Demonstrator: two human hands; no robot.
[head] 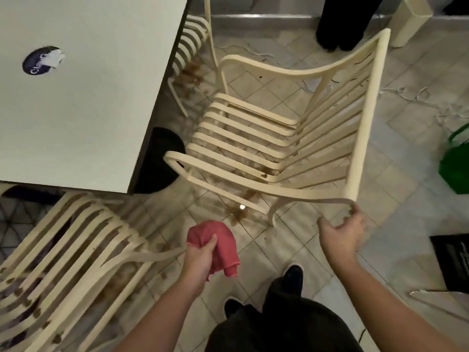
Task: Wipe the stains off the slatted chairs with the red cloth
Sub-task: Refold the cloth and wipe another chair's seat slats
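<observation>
A white table [88,110] fills the upper left above a tiled floor [393,199], with three cream slatted chairs round it. The middle chair [366,118] stands in front of me, its seat toward the table and its back toward my right side; brown stains [265,175] sit on the seat slats nearest me, and more brown marks the tiles beneath. The near chair [157,257], at lower left, is dotted with brown spots along its slats. A third chair [208,21] is half tucked behind the table's far edge. A green bag [456,168] sits at the right border. My left hand [200,257] is closed round the bunched red cloth [223,240], held in the air just beside the near chair's arm and clear of every seat. My right hand [341,235] hooks its curled fingertips on the nearest corner of the middle chair's back, thumb spread apart.
</observation>
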